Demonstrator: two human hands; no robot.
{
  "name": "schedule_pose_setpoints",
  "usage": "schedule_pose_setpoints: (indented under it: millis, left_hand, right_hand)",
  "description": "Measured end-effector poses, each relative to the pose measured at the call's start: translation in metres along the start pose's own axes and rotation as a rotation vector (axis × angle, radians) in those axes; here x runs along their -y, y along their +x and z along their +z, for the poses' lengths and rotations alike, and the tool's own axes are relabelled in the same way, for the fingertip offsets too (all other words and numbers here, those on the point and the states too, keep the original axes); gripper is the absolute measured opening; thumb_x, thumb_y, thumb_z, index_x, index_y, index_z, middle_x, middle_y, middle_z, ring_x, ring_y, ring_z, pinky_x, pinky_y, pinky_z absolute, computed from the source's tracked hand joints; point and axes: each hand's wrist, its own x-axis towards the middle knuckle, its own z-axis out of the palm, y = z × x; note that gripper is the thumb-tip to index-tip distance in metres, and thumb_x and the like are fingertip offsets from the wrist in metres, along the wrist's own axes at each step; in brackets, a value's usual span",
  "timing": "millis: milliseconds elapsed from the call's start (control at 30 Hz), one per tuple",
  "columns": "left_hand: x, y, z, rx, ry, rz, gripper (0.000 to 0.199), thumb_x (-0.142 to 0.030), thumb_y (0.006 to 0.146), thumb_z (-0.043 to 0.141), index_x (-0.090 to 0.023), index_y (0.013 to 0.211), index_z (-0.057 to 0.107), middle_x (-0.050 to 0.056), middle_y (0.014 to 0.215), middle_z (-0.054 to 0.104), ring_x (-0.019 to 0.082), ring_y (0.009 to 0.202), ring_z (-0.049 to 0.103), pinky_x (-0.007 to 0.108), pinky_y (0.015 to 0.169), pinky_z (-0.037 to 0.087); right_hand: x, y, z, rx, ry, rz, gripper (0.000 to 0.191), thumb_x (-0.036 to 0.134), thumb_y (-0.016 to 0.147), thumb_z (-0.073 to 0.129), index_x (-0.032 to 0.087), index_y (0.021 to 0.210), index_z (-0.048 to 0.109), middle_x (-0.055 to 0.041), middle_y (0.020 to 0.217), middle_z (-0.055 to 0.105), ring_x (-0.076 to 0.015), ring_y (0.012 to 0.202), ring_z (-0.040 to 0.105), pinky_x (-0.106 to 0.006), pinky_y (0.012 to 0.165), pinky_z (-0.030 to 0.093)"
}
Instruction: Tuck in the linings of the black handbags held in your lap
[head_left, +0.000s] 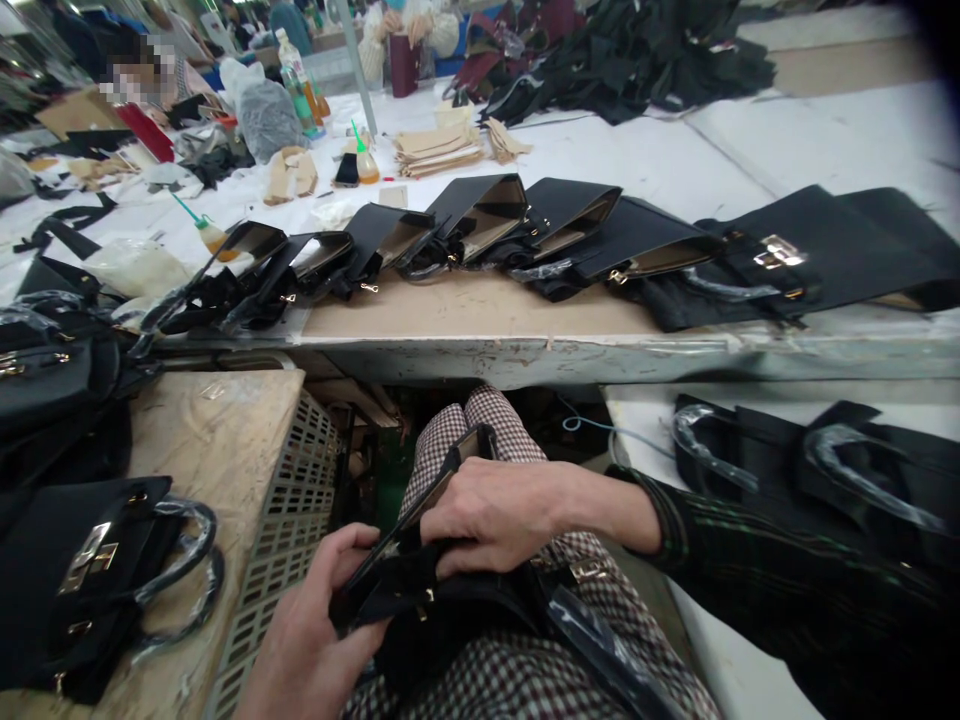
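Observation:
A black handbag (465, 610) with gold hardware lies on my lap, over the checked cloth, its mouth turned toward the table. My left hand (319, 610) grips the bag's left edge, thumb on the near side and fingers on the far side. Across the opening reaches my right hand (487, 515), fingers curled down into the bag's mouth; its fingertips are hidden there, so anything inside them is out of sight. A plastic-wrapped handle (600, 640) of the bag hangs to the right.
Several black handbags (480, 215) line the table's edge (465, 355). More bags rest on a board (225, 430) over a plastic crate (292, 470) at left, and on a white surface at right. Glue bottles (365, 160), tan pieces (435, 150) and black material stand farther back; people work beyond.

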Motion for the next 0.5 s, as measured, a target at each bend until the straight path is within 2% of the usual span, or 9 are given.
schedule_pose_setpoints:
  millis: [133,200,300,400,500]
  left_hand:
    - [-0.001,0.002,-0.003,0.025,0.051,-0.024,0.046,-0.027,0.082,0.065,-0.025,0.125,0.047,0.006,0.119,0.071,0.022,0.106,0.069,0.028,0.090,0.056]
    - [0.000,0.002,-0.004,0.019,0.098,-0.002,0.043,-0.028,0.082,0.064,-0.025,0.123,0.051,0.004,0.116,0.072,0.021,0.104,0.070,0.026,0.088,0.056]
    - [0.002,0.002,-0.003,-0.026,0.165,0.067,0.038,-0.032,0.083,0.065,-0.024,0.119,0.057,0.001,0.102,0.075,0.020,0.092,0.072,0.022,0.080,0.058]
    - [0.004,0.004,-0.004,-0.067,0.189,0.141,0.035,-0.034,0.081,0.069,-0.027,0.115,0.063,-0.002,0.098,0.076,0.017,0.086,0.073,0.018,0.076,0.058]
    - [0.004,0.008,-0.006,-0.047,0.214,0.206,0.036,-0.034,0.081,0.069,-0.030,0.116,0.065,-0.004,0.105,0.076,0.017,0.091,0.074,0.017,0.080,0.058]
  right_hand:
    - [-0.001,-0.004,-0.002,0.042,-0.054,0.072,0.035,0.045,0.094,0.057,0.014,0.085,0.069,-0.0052,0.073,0.069,-0.0135,0.056,0.053,-0.026,0.051,0.026]
    - [-0.004,-0.007,-0.004,0.054,-0.022,0.102,0.041,0.051,0.095,0.054,0.016,0.083,0.070,-0.0040,0.071,0.069,-0.0132,0.057,0.053,-0.026,0.052,0.026]
    - [-0.013,-0.013,-0.007,0.050,0.025,0.218,0.045,0.056,0.096,0.050,0.019,0.084,0.071,-0.0028,0.074,0.070,-0.0142,0.063,0.057,-0.026,0.055,0.027]
    - [-0.022,-0.019,-0.006,-0.006,0.044,0.320,0.039,0.054,0.096,0.050,0.022,0.089,0.073,-0.0023,0.082,0.072,-0.0160,0.071,0.062,-0.027,0.057,0.028]
    - [-0.029,-0.024,0.001,-0.100,0.034,0.419,0.039,0.055,0.094,0.054,0.023,0.088,0.075,-0.0033,0.085,0.074,-0.0186,0.077,0.065,-0.028,0.059,0.030]
